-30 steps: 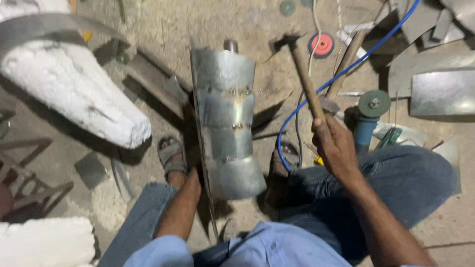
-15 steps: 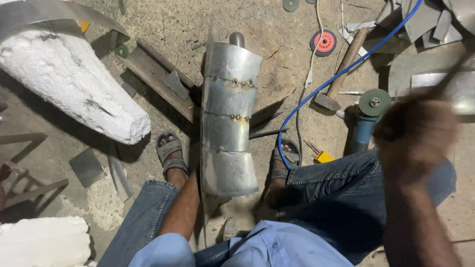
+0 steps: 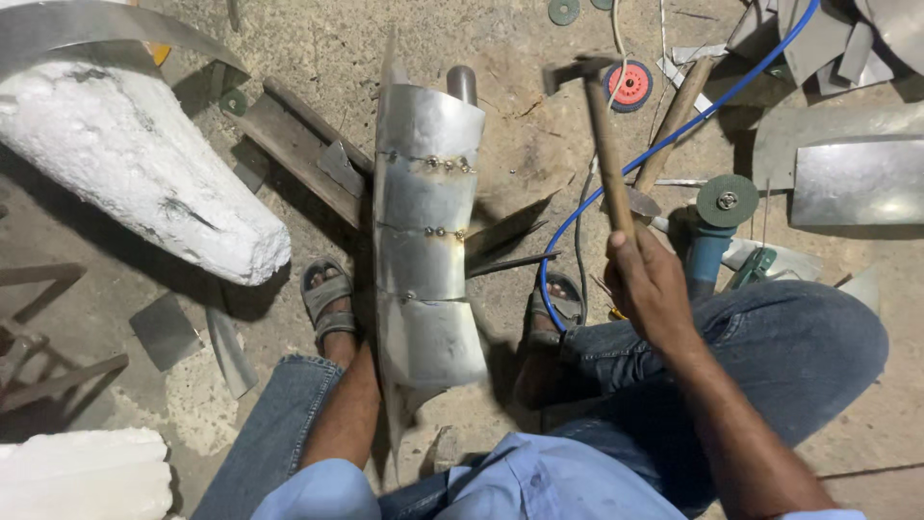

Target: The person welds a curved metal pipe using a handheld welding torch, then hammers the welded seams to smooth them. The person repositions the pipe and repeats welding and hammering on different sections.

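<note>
Here the person sits low on the floor (image 3: 539,144) with feet in sandals. The right hand (image 3: 650,289) is wrapped tight around the wooden handle of a hammer (image 3: 606,154). The hammer head is up at about 12 o'clock from that hand, raised over the floor, likely lifted for a swing at the metal.

The curved sheet-metal piece (image 3: 423,250) stands between the knees, running from 6 o'clock up to 12 o'clock. It is made of shiny bent plates joined by little weld dots. It seems to rest over a metal pipe (image 3: 462,85) that pokes out at the top, which may work as a hard back for it. The left arm goes down at the near end of the piece, by the left foot (image 3: 329,300). The left hand is hidden behind the metal, so I cannot tell if it grips or just props.

At 3 o'clock of the right hand lies an angle grinder (image 3: 717,226) with a blue cable (image 3: 674,135). At 9 o'clock of the metal piece lies a big white foam form (image 3: 135,173).

I see no boxes or bins here.
</note>
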